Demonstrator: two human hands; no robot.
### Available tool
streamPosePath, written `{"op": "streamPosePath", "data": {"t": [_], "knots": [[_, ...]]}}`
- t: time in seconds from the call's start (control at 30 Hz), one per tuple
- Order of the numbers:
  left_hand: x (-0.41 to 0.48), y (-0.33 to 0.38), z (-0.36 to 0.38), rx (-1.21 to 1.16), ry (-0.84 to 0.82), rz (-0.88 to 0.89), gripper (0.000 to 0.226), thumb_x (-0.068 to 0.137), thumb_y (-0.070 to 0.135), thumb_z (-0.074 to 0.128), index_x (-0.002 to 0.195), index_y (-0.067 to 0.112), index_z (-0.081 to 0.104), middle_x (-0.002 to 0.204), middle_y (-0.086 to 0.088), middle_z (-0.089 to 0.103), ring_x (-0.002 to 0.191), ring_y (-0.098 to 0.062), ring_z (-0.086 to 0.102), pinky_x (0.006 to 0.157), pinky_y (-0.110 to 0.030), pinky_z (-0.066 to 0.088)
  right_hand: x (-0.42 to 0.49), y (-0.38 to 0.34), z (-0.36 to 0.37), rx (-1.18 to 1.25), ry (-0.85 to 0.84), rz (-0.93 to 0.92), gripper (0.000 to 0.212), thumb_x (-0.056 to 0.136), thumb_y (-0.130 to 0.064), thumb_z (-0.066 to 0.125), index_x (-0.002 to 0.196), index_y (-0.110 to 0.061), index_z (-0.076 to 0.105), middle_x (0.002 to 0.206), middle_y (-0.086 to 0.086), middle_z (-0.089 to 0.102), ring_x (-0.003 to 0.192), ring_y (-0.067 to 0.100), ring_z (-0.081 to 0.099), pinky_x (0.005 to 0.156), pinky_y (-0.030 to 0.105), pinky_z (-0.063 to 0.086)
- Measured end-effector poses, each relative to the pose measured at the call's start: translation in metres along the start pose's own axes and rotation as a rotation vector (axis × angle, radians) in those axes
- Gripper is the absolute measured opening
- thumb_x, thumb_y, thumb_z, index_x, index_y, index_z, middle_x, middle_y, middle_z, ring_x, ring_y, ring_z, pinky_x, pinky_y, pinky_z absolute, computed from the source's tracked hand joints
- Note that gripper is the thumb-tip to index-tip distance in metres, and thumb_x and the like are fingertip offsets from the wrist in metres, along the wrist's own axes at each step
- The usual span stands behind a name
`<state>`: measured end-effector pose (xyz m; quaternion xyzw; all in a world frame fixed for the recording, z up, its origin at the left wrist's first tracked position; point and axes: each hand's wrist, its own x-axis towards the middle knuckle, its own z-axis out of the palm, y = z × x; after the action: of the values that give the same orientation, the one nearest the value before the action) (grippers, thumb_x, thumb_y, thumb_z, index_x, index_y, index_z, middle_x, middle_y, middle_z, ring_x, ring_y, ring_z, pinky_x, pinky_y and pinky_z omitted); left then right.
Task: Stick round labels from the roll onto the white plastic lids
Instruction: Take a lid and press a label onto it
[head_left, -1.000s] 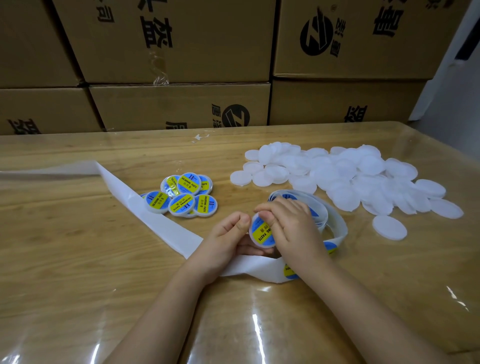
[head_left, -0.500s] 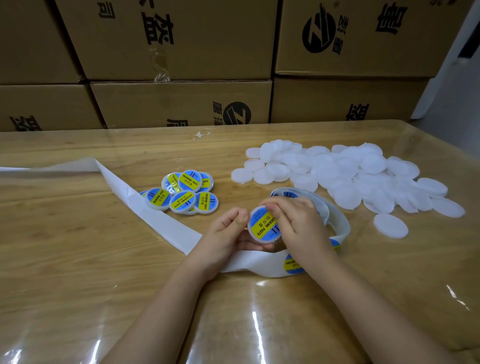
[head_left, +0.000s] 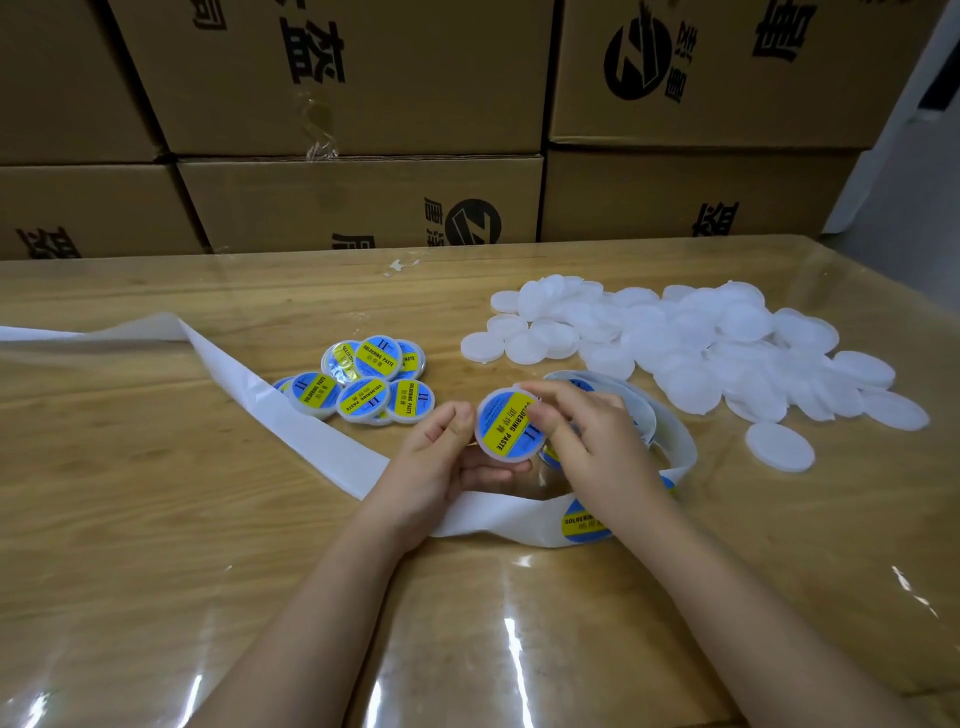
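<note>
A white lid with a blue and yellow round label (head_left: 506, 427) is tilted up toward me just above the table. My left hand (head_left: 441, 462) holds it from below, thumb at its left edge. My right hand (head_left: 587, 441) pinches its right edge with thumb and fingertips. Behind my right hand lies the label roll (head_left: 660, 415), partly hidden, and its strip carries one blue label (head_left: 584, 522) near my right wrist. Several labelled lids (head_left: 363, 384) form a small pile to the left. A large heap of plain white lids (head_left: 691, 343) lies at the right.
The empty white backing strip (head_left: 291, 415) trails left across the wooden table (head_left: 156, 545), which is covered by clear film. One plain lid (head_left: 779, 447) lies apart at the right. Stacked cardboard boxes (head_left: 363, 197) wall off the back.
The lid has risen and tilted so that its label faces me more fully. My right fingers slid from covering the label to its right edge.
</note>
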<state>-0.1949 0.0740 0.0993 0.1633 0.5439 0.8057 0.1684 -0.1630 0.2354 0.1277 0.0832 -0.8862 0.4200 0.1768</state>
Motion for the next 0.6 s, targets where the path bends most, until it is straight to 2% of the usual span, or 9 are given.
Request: {"op": "streamPosePath", "data": {"t": [0.1, 0.23, 0.3, 0.4, 0.47, 0.53, 0.6], "knots": [[0.0001, -0.001, 0.0001, 0.007, 0.0, -0.013, 0.031, 0.088, 0.036, 0.044, 0.093, 0.007, 0.054, 0.085, -0.013, 0.073, 0.076, -0.027, 0.072, 0.06, -0.024, 0.056, -0.0001, 0.0019, -0.0015, -0.044, -0.016, 0.001, 0.025, 0.098, -0.024, 0.045, 0.115, -0.025, 0.063, 0.085, -0.018, 0.059, 0.105, 0.022, 0.046, 0.091, 0.035, 0.039], [0.0015, -0.0005, -0.0024, -0.015, 0.015, -0.013, 0.033, 0.088, 0.035, 0.044, 0.098, 0.006, 0.056, 0.086, -0.011, 0.073, 0.075, -0.025, 0.072, 0.06, -0.023, 0.056, -0.0009, 0.0008, -0.0019, -0.052, -0.07, 0.015, 0.032, 0.092, -0.031, 0.057, 0.124, -0.03, 0.057, 0.093, -0.006, 0.059, 0.1, 0.011, 0.037, 0.091, 0.026, 0.031], [0.002, -0.0002, -0.0034, -0.02, 0.029, -0.011, 0.034, 0.088, 0.036, 0.045, 0.099, 0.006, 0.058, 0.086, -0.011, 0.073, 0.074, -0.024, 0.072, 0.059, -0.023, 0.056, -0.0012, 0.0005, -0.0012, -0.039, -0.108, 0.025, 0.037, 0.091, -0.03, 0.058, 0.128, -0.032, 0.053, 0.095, -0.003, 0.059, 0.102, 0.012, 0.036, 0.089, 0.023, 0.029], [0.0023, 0.0, -0.0028, 0.004, 0.041, -0.008, 0.037, 0.086, 0.039, 0.046, 0.1, 0.007, 0.059, 0.084, -0.011, 0.073, 0.072, -0.023, 0.071, 0.059, -0.023, 0.056, -0.001, 0.0021, -0.0008, 0.036, -0.095, 0.042, 0.033, 0.095, -0.026, 0.052, 0.127, -0.032, 0.054, 0.096, -0.003, 0.062, 0.107, 0.014, 0.039, 0.091, 0.026, 0.034], [0.0021, 0.0002, -0.0017, 0.006, 0.039, -0.008, 0.037, 0.085, 0.039, 0.047, 0.099, 0.008, 0.06, 0.084, -0.01, 0.072, 0.07, -0.022, 0.071, 0.057, -0.023, 0.055, -0.0022, 0.0007, 0.0, 0.058, -0.061, 0.028, 0.029, 0.095, -0.024, 0.051, 0.123, -0.033, 0.056, 0.093, -0.01, 0.063, 0.108, 0.015, 0.041, 0.091, 0.027, 0.037], [0.0019, 0.0009, -0.0005, -0.007, 0.044, -0.013, 0.036, 0.085, 0.039, 0.049, 0.098, 0.007, 0.059, 0.082, -0.01, 0.072, 0.069, -0.021, 0.071, 0.057, -0.023, 0.055, -0.0025, -0.0007, 0.0004, 0.063, -0.01, 0.012, 0.025, 0.095, -0.023, 0.051, 0.115, -0.038, 0.057, 0.091, -0.015, 0.062, 0.107, 0.016, 0.045, 0.091, 0.031, 0.04], [0.0015, 0.0018, -0.0002, -0.017, 0.052, -0.01, 0.032, 0.084, 0.036, 0.058, 0.098, 0.007, 0.054, 0.079, -0.01, 0.071, 0.069, -0.022, 0.071, 0.057, -0.025, 0.055, -0.0016, -0.0011, 0.0, 0.09, 0.027, 0.01, 0.023, 0.095, -0.021, 0.052, 0.111, -0.037, 0.058, 0.092, -0.012, 0.065, 0.105, 0.019, 0.051, 0.092, 0.038, 0.043]]}}
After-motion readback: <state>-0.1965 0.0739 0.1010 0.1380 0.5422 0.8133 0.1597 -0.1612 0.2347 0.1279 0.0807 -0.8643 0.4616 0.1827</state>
